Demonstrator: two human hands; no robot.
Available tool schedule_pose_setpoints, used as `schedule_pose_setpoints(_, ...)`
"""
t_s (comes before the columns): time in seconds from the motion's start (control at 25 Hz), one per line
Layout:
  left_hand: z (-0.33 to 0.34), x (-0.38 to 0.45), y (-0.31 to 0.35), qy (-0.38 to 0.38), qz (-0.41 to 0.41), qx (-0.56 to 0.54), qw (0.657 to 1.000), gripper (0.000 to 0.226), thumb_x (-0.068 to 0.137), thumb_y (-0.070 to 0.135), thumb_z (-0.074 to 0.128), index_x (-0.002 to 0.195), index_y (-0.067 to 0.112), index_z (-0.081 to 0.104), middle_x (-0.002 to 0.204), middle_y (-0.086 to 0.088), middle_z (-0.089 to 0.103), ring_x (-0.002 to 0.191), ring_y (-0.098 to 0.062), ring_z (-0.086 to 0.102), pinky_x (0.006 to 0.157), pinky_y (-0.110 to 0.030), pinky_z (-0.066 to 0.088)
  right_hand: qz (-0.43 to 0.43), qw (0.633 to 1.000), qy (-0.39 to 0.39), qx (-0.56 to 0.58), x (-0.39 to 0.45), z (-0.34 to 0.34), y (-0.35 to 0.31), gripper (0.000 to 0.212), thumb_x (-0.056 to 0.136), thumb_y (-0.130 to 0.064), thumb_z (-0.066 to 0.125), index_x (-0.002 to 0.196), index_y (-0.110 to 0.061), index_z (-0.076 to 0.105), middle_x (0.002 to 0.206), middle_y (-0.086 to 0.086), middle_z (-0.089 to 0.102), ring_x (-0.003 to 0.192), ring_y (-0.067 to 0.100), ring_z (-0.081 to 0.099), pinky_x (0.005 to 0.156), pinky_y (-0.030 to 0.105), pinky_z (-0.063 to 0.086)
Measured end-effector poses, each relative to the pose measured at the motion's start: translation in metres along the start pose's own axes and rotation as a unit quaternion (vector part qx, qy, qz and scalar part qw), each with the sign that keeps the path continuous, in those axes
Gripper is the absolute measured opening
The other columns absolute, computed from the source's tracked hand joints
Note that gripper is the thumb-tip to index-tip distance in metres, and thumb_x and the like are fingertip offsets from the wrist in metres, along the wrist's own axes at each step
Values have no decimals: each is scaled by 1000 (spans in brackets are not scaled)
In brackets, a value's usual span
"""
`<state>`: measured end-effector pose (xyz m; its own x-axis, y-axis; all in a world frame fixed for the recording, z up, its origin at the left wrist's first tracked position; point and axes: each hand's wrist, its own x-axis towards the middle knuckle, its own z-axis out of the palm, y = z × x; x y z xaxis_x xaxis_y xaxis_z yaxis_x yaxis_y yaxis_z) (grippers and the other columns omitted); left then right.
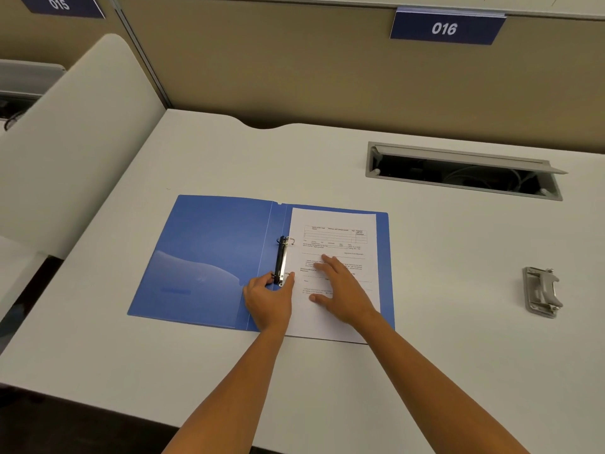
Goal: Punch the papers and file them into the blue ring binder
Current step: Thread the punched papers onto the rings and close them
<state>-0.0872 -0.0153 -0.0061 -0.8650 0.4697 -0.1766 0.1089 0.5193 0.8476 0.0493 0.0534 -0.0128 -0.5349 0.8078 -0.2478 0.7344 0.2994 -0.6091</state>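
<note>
Nearest the camera, two bare forearms reach forward over the pale grey surface [458, 322], whose front edge drops to dark floor at the bottom left. The blue ring binder [209, 257] lies open and flat on the surface, left of centre, with the papers [340, 224] stacked on its right half, printed side up, their bottom edge hanging a little past the binder's lower edge. The left hand [266, 301] is curled at the lower end of the ring mechanism [281, 260], its fingers [263, 279] on the left side of the black and metal spine and its thumb at the lower ring on the paper side; how tightly it grips there cannot be told. The right hand [340, 290] lies flat on the papers just beside it, fingers straight and spread, holding nothing and pressing the sheet down. The upper ring stands at the sheet's left edge. Well to the right, apart from the binder, sits a metal hole punch [541, 291]. Farther back an open cable tray [465, 170] is sunk into the surface. Beyond it rises a beige partition with a blue sign [447, 27] reading 016, and another reading 015 [60, 4] at the far left above a white divider panel [82, 126].
</note>
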Motion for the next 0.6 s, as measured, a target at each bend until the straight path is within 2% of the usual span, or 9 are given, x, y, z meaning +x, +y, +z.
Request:
schedule_pose_setpoints(0.44,4,0,-2,11,18,3,1000,37,81,34,76,106,6,73,102,-8,70,92,-14,54,83,-39,56,0,1000,1,24,0,0,-1,72,84,-41,69,144,-29,31,158,-8,20,147,17,18,117,38,23)
schedule_pose_setpoints(0.6,4,1,-1,9,19,13,1000,34,83,34,75,105,7,73,103,-8,70,91,-15,56,80,-34,54,3,1000,-3,24,-1,-1,-1,73,83,-40,69,145,-29,31,158,-8,19,147,17,17,117,38,24)
